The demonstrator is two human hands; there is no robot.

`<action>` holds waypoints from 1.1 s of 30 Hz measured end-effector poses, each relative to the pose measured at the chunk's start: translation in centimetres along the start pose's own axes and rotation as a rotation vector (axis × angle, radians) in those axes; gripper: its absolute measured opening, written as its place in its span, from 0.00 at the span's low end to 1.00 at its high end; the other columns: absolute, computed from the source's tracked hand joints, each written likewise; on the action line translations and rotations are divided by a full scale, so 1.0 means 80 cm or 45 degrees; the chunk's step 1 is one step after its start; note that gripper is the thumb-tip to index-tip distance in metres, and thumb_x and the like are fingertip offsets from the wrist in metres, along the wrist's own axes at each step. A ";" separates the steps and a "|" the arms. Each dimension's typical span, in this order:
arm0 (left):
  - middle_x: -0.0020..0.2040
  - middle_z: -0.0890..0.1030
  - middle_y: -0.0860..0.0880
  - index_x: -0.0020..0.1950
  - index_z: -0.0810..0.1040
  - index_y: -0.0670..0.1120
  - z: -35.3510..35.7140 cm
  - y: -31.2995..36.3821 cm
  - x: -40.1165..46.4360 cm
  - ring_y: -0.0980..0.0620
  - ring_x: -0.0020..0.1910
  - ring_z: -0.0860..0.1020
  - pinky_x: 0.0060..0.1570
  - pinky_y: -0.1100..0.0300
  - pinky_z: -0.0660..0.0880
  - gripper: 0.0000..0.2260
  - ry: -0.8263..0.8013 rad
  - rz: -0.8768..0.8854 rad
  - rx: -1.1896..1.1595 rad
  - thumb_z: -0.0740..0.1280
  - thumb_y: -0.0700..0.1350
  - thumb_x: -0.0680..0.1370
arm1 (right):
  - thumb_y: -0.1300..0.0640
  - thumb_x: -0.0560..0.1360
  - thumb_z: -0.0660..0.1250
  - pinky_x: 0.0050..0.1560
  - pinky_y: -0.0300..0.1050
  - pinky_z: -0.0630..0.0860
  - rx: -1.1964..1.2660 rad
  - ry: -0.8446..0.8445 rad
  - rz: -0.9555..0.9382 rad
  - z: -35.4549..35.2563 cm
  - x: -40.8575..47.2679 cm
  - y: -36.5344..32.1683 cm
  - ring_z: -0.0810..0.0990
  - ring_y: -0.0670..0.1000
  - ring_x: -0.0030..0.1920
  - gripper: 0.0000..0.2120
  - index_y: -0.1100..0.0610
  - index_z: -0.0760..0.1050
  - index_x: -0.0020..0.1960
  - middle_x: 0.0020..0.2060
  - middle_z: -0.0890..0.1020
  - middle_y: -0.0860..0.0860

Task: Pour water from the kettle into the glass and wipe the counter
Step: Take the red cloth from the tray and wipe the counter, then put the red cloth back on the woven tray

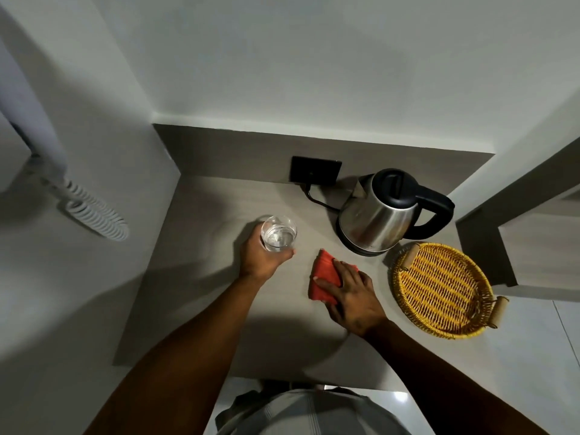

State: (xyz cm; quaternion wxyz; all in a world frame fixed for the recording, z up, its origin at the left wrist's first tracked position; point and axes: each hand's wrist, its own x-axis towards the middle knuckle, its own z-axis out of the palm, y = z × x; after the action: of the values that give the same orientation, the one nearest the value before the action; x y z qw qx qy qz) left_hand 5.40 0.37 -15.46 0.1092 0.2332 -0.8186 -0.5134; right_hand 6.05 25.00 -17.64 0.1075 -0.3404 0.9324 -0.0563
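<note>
A clear glass (278, 232) with water in it is near the middle of the grey counter (201, 277); my left hand (262, 257) is wrapped around its near side. A folded red cloth (324, 273) lies flat on the counter to the right of the glass, and my right hand (353, 293) presses down on it with spread fingers. The steel kettle (379, 215) with a black lid and handle sits on its base at the back right, its handle pointing right.
A yellow wicker tray (441, 288) rests at the counter's right edge, close to the kettle. A black wall socket (315, 169) with the kettle's cord is behind. A white coiled phone cord (94, 215) hangs on the left wall.
</note>
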 end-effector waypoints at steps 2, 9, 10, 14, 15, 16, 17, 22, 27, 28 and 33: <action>0.55 0.80 0.53 0.63 0.78 0.45 0.001 0.001 -0.002 0.54 0.53 0.78 0.46 0.82 0.68 0.34 0.005 -0.003 0.005 0.85 0.42 0.59 | 0.40 0.75 0.65 0.65 0.66 0.68 -0.026 -0.010 -0.005 0.000 0.002 -0.001 0.66 0.65 0.72 0.28 0.39 0.64 0.74 0.74 0.66 0.60; 0.60 0.81 0.50 0.66 0.76 0.45 -0.002 -0.004 -0.004 0.52 0.58 0.78 0.49 0.83 0.67 0.37 -0.071 0.075 0.084 0.85 0.44 0.60 | 0.46 0.74 0.70 0.62 0.60 0.72 0.163 0.065 0.092 -0.015 0.001 -0.008 0.71 0.64 0.66 0.29 0.42 0.66 0.74 0.71 0.69 0.60; 0.61 0.81 0.50 0.67 0.75 0.46 -0.004 -0.007 -0.003 0.52 0.59 0.78 0.50 0.83 0.67 0.38 -0.083 0.095 0.124 0.85 0.47 0.60 | 0.47 0.75 0.70 0.63 0.61 0.72 0.223 0.100 0.109 -0.021 -0.002 -0.010 0.71 0.64 0.66 0.30 0.43 0.66 0.74 0.72 0.69 0.61; 0.70 0.74 0.48 0.73 0.67 0.50 -0.015 -0.046 -0.009 0.48 0.71 0.70 0.70 0.54 0.68 0.46 -0.190 0.201 0.521 0.74 0.70 0.62 | 0.51 0.76 0.69 0.64 0.61 0.72 0.376 0.382 0.163 -0.051 -0.031 -0.016 0.70 0.64 0.67 0.29 0.44 0.65 0.75 0.72 0.68 0.62; 0.74 0.70 0.45 0.75 0.65 0.47 -0.016 -0.059 -0.013 0.45 0.75 0.64 0.74 0.48 0.61 0.48 -0.223 0.228 0.671 0.69 0.73 0.63 | 0.50 0.77 0.66 0.64 0.59 0.72 0.374 0.483 0.175 -0.057 -0.044 -0.014 0.70 0.64 0.67 0.28 0.45 0.65 0.75 0.72 0.67 0.63; 0.77 0.66 0.43 0.77 0.63 0.44 -0.015 -0.069 -0.018 0.44 0.78 0.58 0.76 0.46 0.55 0.49 -0.259 0.260 0.801 0.64 0.74 0.66 | 0.50 0.77 0.66 0.63 0.58 0.71 0.355 0.583 0.200 -0.062 -0.060 -0.008 0.70 0.64 0.67 0.27 0.45 0.64 0.75 0.72 0.66 0.63; 0.78 0.63 0.41 0.78 0.61 0.42 -0.015 -0.076 -0.023 0.44 0.79 0.54 0.77 0.46 0.51 0.48 -0.273 0.297 0.908 0.60 0.74 0.69 | 0.52 0.77 0.67 0.63 0.57 0.70 0.342 0.677 0.244 -0.066 -0.075 -0.002 0.69 0.65 0.67 0.28 0.46 0.65 0.75 0.72 0.66 0.64; 0.80 0.57 0.40 0.79 0.55 0.38 -0.016 -0.088 -0.034 0.43 0.80 0.51 0.77 0.45 0.47 0.47 -0.256 0.392 1.151 0.53 0.73 0.74 | 0.64 0.70 0.76 0.63 0.70 0.69 0.295 0.856 0.757 -0.060 -0.126 0.048 0.67 0.70 0.69 0.37 0.49 0.68 0.74 0.74 0.65 0.64; 0.80 0.56 0.40 0.79 0.54 0.38 -0.016 -0.090 -0.032 0.42 0.80 0.50 0.77 0.45 0.47 0.46 -0.305 0.391 1.205 0.50 0.73 0.75 | 0.56 0.76 0.70 0.69 0.72 0.61 0.225 0.388 1.066 -0.036 -0.113 0.123 0.59 0.70 0.74 0.33 0.45 0.62 0.78 0.77 0.59 0.62; 0.80 0.56 0.40 0.80 0.54 0.39 -0.016 -0.090 -0.032 0.43 0.80 0.50 0.77 0.45 0.47 0.46 -0.308 0.390 1.221 0.50 0.73 0.75 | 0.52 0.78 0.67 0.72 0.70 0.57 0.213 0.274 1.084 -0.032 -0.105 0.131 0.56 0.69 0.75 0.32 0.44 0.59 0.78 0.79 0.56 0.61; 0.80 0.56 0.41 0.80 0.54 0.39 -0.014 -0.090 -0.033 0.44 0.80 0.49 0.77 0.46 0.46 0.47 -0.298 0.378 1.262 0.47 0.74 0.74 | 0.35 0.81 0.48 0.75 0.68 0.44 0.304 0.036 1.081 -0.013 -0.070 0.135 0.43 0.63 0.79 0.31 0.44 0.49 0.81 0.80 0.44 0.60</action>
State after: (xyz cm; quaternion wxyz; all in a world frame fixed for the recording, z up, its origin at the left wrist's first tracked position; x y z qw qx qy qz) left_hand 10.09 -1.83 -21.23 -0.0348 0.0795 -0.9940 -0.0665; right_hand 3.22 36.90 -17.68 0.1467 0.0887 0.9779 -0.1192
